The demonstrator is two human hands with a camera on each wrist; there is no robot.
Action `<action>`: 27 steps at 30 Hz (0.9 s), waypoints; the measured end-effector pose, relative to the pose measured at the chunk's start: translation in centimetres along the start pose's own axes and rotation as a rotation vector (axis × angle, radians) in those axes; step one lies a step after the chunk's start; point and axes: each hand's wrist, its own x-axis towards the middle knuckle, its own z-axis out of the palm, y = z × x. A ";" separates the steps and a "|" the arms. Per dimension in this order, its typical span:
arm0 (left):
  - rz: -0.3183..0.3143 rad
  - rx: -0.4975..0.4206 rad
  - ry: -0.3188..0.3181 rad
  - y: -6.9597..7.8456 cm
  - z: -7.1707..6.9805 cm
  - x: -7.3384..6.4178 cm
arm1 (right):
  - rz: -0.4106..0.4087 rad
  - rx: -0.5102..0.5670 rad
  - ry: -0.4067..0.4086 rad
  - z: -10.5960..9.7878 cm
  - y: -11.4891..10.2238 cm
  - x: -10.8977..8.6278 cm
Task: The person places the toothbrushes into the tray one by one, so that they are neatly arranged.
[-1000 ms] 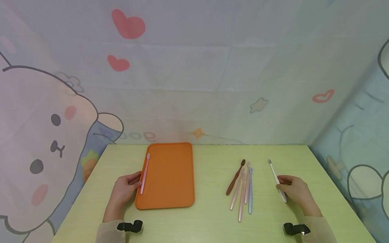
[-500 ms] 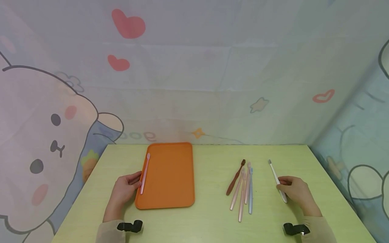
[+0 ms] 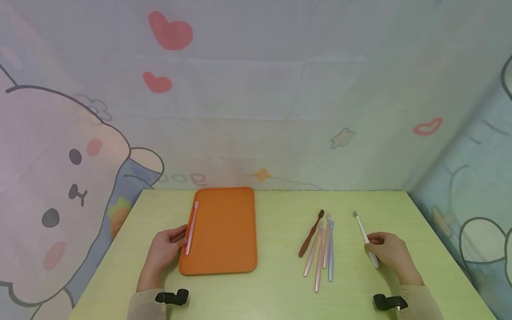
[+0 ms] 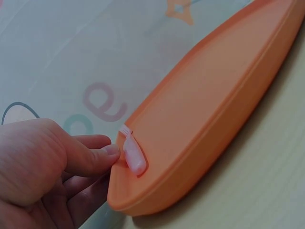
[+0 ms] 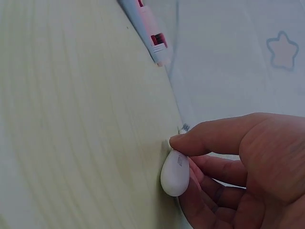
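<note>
On the left of the table lies an orange tray (image 3: 224, 231), and my left hand (image 3: 165, 246) grips its left rim between thumb and fingers. Along that rim, inside the tray, rests a pink toothbrush (image 3: 191, 229); in the left wrist view my thumb tip is right beside its handle (image 4: 135, 157). At the right, my right hand (image 3: 387, 250) pinches a white toothbrush (image 3: 362, 229) by its handle, bristle head pointing away from me. The right wrist view shows the rounded white handle end (image 5: 175, 176) between thumb and fingers, close to the tabletop.
Between tray and right hand lies a loose bunch of toothbrushes: a brown one (image 3: 311, 234), several pink ones (image 3: 318, 266) and a blue one (image 3: 330, 258). A printed cloth backdrop (image 3: 280, 98) rises behind the pale table (image 3: 280, 293) and along its sides.
</note>
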 end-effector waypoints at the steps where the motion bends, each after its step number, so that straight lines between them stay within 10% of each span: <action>1: 0.001 -0.002 -0.001 0.0 0.0 0.0 | 0.001 0.004 -0.003 0.0 0.0 0.0; 27: 0.028 -0.009 -0.012 0.1 -0.3 -0.1 | 0.017 0.104 -0.027 0.5 -0.7 0.1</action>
